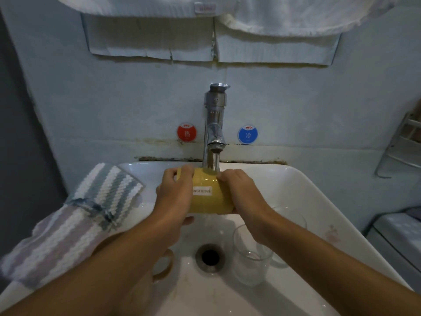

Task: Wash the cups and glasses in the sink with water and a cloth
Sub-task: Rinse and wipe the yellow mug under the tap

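Two bare forearms entered from the near edge and converged over the sink [319, 201]. The left hand [174, 195] wrapped one end of a yellow cup [210, 197], fingers curled over its top and thumb beneath; the right hand [242, 190] clasped the other end in the same way. The cup lay on its side between them, directly under the faucet [214, 124], so that the running water [213, 161] struck its upper wall; this posture probably served to rinse the outside while allowing the cup to be turned. A white label faced the camera.

Two clear glasses [251, 254] stood upright in the basin, right of the drain [210, 257] and partly hidden by the right forearm, apparently awaiting their turn. A tan mug [163, 263] showed only its handle below the left forearm. A striped cloth [91, 201] lay draped over the left rim, held by neither hand, within easy reach for wiping. Red and blue stickers [186, 132] flanked the faucet on the far wall, presumably marking hot and cold.
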A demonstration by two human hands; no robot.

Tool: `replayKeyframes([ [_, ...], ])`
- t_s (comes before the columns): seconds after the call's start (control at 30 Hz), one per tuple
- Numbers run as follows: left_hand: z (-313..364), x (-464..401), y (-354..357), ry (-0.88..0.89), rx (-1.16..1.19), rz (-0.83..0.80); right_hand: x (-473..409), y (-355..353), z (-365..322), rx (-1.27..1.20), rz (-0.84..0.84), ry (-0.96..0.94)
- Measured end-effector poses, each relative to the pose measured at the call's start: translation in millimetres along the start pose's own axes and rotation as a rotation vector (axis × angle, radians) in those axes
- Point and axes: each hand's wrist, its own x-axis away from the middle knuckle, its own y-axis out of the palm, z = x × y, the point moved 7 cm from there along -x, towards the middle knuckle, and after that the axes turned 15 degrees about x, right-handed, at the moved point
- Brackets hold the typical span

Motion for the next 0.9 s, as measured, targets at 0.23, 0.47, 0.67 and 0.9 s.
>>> replayKeyframes([
  [0.23,-0.6,4.9,3.8,-0.022,0.052,-0.054,4.6,3.4,0.4,-0.054,-0.080,0.046],
  [0.47,-3.1,6.4,4.4,-0.076,0.097,-0.039,3.3,-6.8,-4.0,0.054,0.044,-0.044],
  [0.67,0.6,4.5,2.3,-0.054,0.073,-0.041,1.2,-4.7,-4.5,0.068,0.043,-0.055],
  [0.9,-1.9,4.5,3.9,-0.061,0.069,-0.097,-0.2,-8.7,-5.7,0.080,0.071,-0.049],
])
